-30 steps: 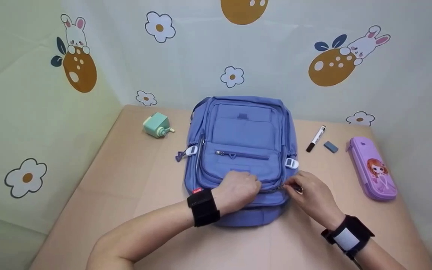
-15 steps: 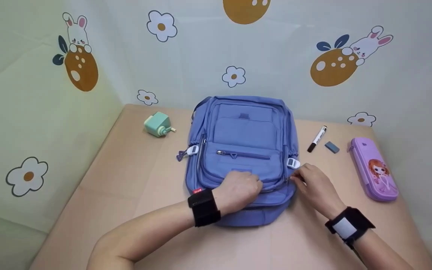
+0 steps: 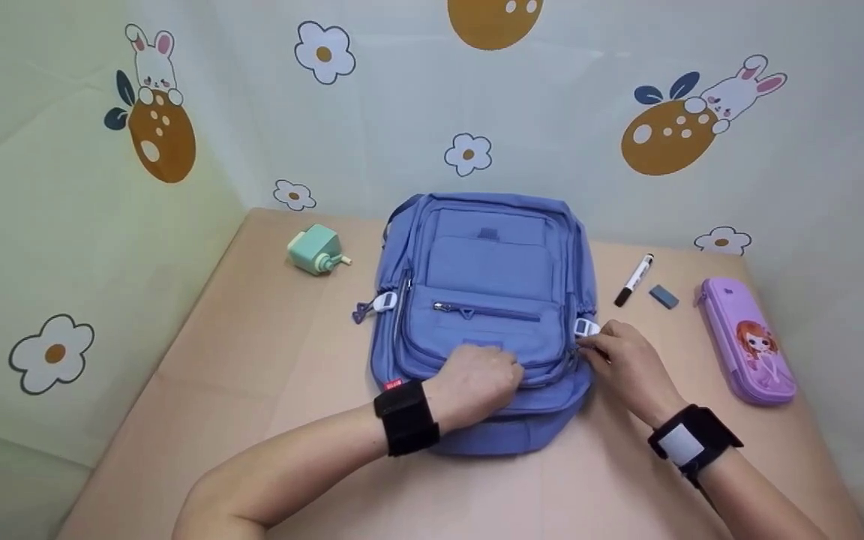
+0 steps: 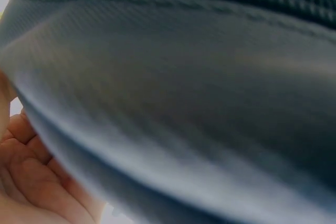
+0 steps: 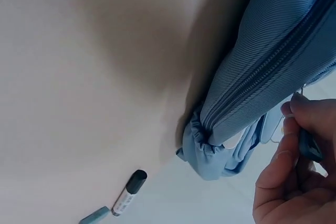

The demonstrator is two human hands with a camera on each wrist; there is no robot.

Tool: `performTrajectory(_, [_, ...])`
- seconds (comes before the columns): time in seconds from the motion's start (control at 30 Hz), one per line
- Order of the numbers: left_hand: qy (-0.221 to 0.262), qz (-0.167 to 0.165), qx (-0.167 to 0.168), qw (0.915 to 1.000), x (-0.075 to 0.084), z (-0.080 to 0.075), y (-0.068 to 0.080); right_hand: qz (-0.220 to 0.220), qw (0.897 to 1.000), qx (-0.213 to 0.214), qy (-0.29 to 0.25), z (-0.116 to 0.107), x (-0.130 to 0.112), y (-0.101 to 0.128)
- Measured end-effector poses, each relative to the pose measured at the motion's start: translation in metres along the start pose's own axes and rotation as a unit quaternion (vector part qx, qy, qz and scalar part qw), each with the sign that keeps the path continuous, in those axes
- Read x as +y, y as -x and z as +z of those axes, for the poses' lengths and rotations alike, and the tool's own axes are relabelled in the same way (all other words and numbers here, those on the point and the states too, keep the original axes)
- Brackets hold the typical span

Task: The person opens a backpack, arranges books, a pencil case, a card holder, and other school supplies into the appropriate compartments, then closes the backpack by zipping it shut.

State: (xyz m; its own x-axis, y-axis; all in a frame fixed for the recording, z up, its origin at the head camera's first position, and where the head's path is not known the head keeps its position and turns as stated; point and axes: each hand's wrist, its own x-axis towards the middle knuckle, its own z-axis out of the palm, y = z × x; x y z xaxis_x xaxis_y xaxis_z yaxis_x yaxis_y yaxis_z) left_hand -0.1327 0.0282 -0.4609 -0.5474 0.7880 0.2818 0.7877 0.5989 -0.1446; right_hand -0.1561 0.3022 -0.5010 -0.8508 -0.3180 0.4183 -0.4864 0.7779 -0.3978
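A blue backpack (image 3: 488, 270) lies front side up on the table, its front pocket zipper running round the lower edge. My left hand (image 3: 477, 384) grips the fabric at the lower front of the backpack, its fingers bent; the fingertips are hidden in the head view. In the left wrist view, the backpack's cloth (image 4: 173, 66) fills most of the picture, with part of the left hand (image 4: 39, 174) at the lower left. At the pocket's right side, my right hand (image 3: 631, 371) pinches a zipper pull (image 5: 310, 145) between thumb and forefinger.
A teal pencil sharpener (image 3: 316, 249) with a crank lies left of the backpack. To the right are a black-and-white marker (image 3: 634, 279), a dark grey-blue eraser (image 3: 664, 296) and a purple pencil case (image 3: 747, 341). A patterned curtain (image 3: 394, 112) stands behind the table (image 3: 214, 360).
With the zipper pull, my right hand has travelled up along the pocket's right side, from the lower right corner to just below the white buckle. The left hand stays in place.
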Motion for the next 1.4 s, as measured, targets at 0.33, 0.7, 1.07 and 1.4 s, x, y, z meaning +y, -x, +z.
performTrajectory(0.33, [0.003,0.001,0.006,1.0000,0.000,0.001,0.001,0.007,1.000,0.006,-0.016,0.002,-0.001,0.003])
performTrajectory(0.7, [0.011,-0.006,-0.009,0.9999,0.001,0.000,0.003,-0.031,0.998,0.007,0.046,-0.003,-0.002,-0.002])
performTrajectory(1.07, [0.013,0.001,-0.006,0.9999,0.002,0.000,0.005,-0.004,0.998,-0.007,0.068,-0.006,0.015,-0.032])
performTrajectory(1.4, [-0.008,0.016,0.012,0.9998,0.003,0.004,0.007,0.029,0.995,0.004,0.097,0.005,0.037,-0.071])
